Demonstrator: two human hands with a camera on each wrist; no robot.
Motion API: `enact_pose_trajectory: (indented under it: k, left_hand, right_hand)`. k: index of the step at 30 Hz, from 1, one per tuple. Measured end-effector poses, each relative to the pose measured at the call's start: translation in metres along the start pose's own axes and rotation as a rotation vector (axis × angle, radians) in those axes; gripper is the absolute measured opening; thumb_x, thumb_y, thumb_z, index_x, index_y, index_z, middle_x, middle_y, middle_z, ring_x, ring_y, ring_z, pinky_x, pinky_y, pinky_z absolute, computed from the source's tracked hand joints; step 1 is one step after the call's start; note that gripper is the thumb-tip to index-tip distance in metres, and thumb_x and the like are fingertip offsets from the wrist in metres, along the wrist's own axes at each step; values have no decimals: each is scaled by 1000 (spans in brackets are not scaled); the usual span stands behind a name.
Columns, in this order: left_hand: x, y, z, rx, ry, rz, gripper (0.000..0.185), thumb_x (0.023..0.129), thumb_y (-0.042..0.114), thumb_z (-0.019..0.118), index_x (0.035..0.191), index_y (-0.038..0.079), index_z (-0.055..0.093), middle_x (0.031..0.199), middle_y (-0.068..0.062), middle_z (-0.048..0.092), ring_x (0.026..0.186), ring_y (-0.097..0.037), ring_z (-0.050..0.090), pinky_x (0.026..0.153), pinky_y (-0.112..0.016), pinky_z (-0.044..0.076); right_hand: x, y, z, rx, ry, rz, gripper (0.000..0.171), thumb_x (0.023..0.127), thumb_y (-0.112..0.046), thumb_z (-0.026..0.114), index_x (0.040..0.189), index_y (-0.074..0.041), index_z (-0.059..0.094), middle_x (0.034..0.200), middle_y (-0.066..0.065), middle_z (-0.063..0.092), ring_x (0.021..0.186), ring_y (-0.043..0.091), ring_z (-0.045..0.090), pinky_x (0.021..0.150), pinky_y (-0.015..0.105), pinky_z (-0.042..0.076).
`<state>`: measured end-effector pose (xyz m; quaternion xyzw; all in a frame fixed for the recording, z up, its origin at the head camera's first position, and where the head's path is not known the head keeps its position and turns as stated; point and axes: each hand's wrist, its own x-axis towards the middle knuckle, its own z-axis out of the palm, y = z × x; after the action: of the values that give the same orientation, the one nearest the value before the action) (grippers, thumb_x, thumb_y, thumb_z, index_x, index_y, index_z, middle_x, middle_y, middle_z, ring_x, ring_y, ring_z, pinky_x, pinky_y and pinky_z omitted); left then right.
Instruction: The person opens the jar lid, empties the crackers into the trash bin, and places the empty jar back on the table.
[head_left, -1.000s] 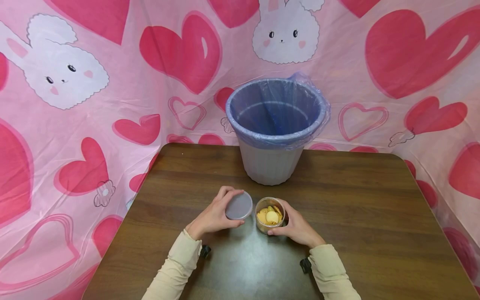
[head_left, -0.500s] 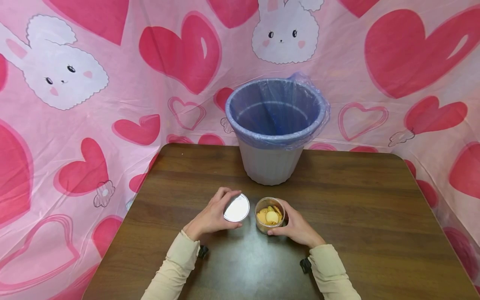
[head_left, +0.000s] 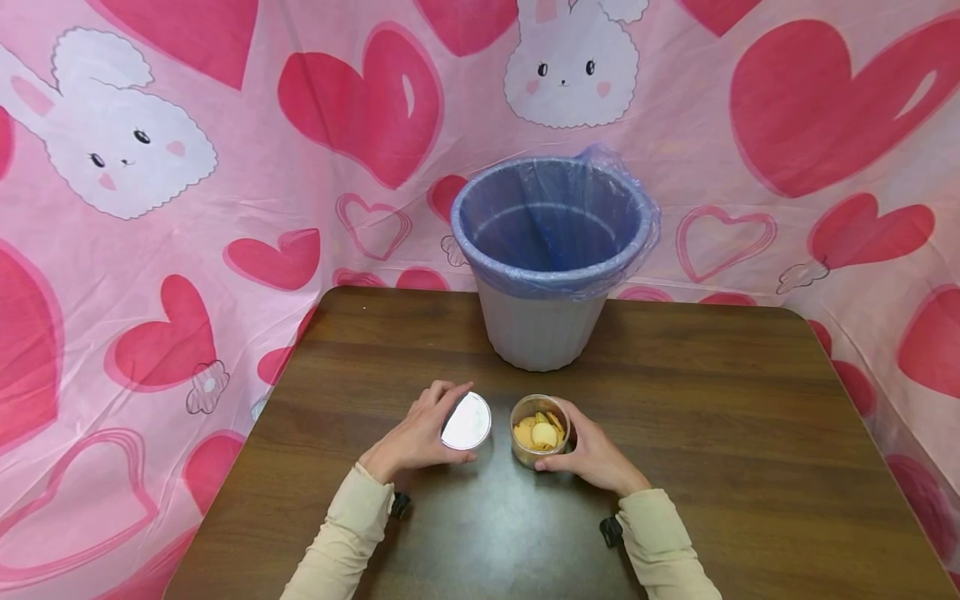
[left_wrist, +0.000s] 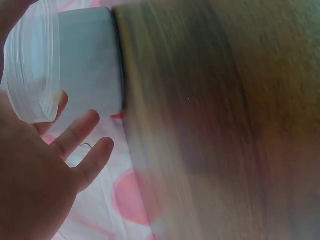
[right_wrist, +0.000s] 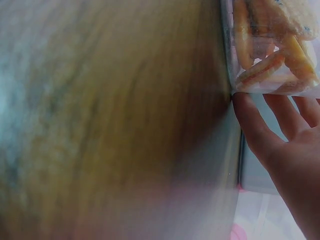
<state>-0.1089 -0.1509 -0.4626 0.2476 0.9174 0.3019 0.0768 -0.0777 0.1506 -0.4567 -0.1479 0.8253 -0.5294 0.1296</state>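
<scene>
A small clear jar of yellow biscuits stands open on the brown table. My right hand grips its side; the right wrist view shows the fingers against the jar. My left hand holds the round translucent lid just left of the jar, tilted on edge above the table. The left wrist view shows the lid pinched at its rim, with the other fingers spread.
A grey waste bin with a blue plastic liner stands at the table's far edge, behind the jar. A pink cloth with hearts and rabbits surrounds the table. Bare wood lies to the right and left of my hands.
My left hand has carried the lid a little left and down, away from the jar, and tilted it more upright. The right hand and jar have not moved.
</scene>
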Motion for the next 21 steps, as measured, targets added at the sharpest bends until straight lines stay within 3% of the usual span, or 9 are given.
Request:
enact_pose_trajectory:
  k: [6,15,21]
  left_hand:
    - [-2,-4,-1,17,14,8,103,63,37,87,150,28,32,132,-4,41,117,-22,41,97,-45,38]
    - [-6,-11,0,22,1,-35,103,64,39,87,150,30,32,134,-3,40,118,-21,40,98,-46,37]
    - [-10,-16,-2,39,5,-38,102,64,42,87,149,19,35,135,-5,41,116,-23,41,97,-46,37]
  right_hand:
    - [0,0,0,3,-1,-4,89,69,-17,87,144,-11,40,139,13,52,124,27,51,103,43,40]
    - [1,-1,1,-6,1,-13,89,68,-17,87,143,-10,40,139,13,52,125,28,51,103,44,40]
    - [1,1,0,5,-5,-22,89,69,-17,87,144,-10,39,139,13,52,126,29,50,103,40,40]
